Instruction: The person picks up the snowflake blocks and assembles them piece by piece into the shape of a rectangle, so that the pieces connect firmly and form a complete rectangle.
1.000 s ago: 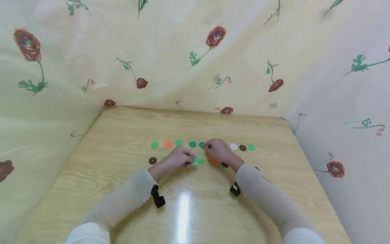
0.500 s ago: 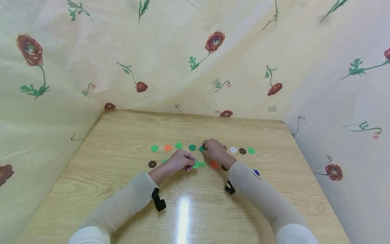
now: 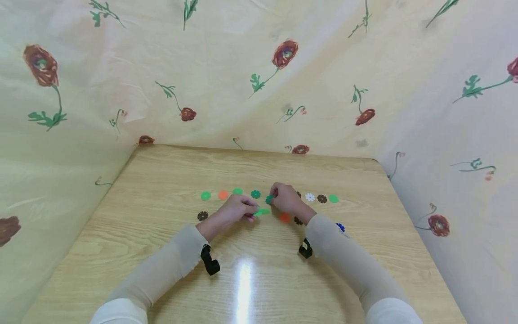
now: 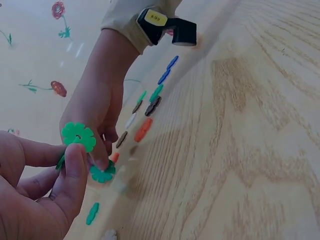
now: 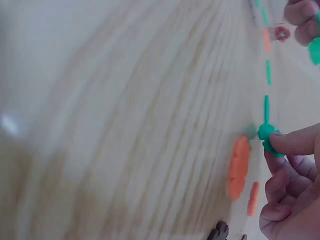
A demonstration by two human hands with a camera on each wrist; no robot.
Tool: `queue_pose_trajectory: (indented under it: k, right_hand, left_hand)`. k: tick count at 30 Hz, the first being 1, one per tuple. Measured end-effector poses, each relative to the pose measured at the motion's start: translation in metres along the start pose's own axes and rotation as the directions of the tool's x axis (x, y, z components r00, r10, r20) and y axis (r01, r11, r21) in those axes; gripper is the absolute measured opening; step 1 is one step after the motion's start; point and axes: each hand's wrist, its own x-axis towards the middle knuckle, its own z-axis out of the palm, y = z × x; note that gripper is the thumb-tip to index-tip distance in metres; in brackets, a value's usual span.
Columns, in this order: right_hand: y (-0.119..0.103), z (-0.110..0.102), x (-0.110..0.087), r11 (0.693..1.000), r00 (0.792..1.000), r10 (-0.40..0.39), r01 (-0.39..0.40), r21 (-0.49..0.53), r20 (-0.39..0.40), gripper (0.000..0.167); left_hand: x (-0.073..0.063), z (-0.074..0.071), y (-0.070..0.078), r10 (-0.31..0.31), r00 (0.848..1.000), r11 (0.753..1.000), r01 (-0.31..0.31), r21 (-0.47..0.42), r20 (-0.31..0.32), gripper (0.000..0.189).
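Two light green flower-shaped plastic discs [image 4: 79, 136], slotted together at an angle, are pinched between thumb and fingers of my left hand [image 3: 238, 209]. One disc faces the left wrist camera; the other shows edge-on at the fingertips. My right hand [image 3: 286, 198] pinches a darker green flower-shaped disc [image 5: 270, 139] by its edge, close over the table. In the head view this disc sits just beyond and to the right of the light green pair, apart from it. Left of it lies another dark green disc [image 3: 255, 194].
Two loose rows of discs lie on the wooden table [image 3: 170, 180]. Orange discs [image 3: 284, 218], brown ones [image 3: 322, 199], a white one [image 3: 310, 197] and a blue one [image 3: 340, 227] are among them. Flower-patterned cloth [image 3: 226, 67] hangs behind and at both sides.
My right hand has taken hold of the dark green disc from the far row and drawn it slightly toward me. The left hand keeps its grip on the light green pair, turning it a little.
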Motion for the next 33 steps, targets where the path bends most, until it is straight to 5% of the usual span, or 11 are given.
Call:
queue_pose_trajectory:
  k: [9, 16, 33]
  right_hand:
    - [0.001, -0.008, -0.014, 0.955, 0.999, -0.034, 0.035, 0.293, -0.007, 0.015]
    - [0.003, -0.012, -0.031, 0.892, 0.998, -0.001, -0.024, 0.452, 0.055, 0.024]
    - [-0.007, -0.014, -0.046, 0.860, 0.992, 0.011, -0.074, 0.504, 0.126, 0.025]
  left_hand:
    - [0.005, -0.008, 0.000, -0.015, 0.999, 1.000, 0.014, -0.009, -0.032, 0.018]
    - [0.005, -0.012, 0.000, -0.015, 0.999, 1.000, 0.015, -0.011, -0.045, 0.018]
    - [0.004, -0.010, 0.005, -0.005, 0.999, 1.000, 0.006, 0.017, -0.050, 0.021]
